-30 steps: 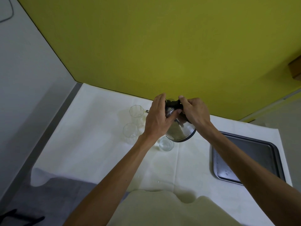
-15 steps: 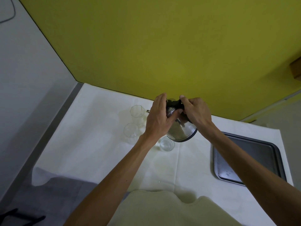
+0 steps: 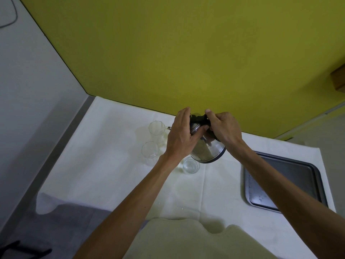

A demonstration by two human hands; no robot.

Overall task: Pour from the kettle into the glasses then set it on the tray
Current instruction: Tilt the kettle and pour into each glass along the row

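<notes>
A shiny steel kettle [image 3: 209, 152] with a black handle hangs tilted to the left above the white table, its spout tip at the rim of the far tall glass [image 3: 156, 128]. My right hand [image 3: 224, 128] grips the black handle on top. My left hand [image 3: 182, 136] presses on the kettle's lid and side. A second tall glass [image 3: 150, 151] stands nearer, left of the kettle. A short glass [image 3: 190, 166] sits just below the kettle's base. The grey metal tray [image 3: 308, 176] lies to the right, with a few water drops on it.
A white cloth [image 3: 104, 165] covers the table, which meets a yellow wall [image 3: 186, 53] at the back and a grey wall on the left. A pale cushion-like shape [image 3: 186, 240] fills the near edge.
Both hands and the kettle hold nearly the same pose. The view has shifted slightly, nothing else moved.
</notes>
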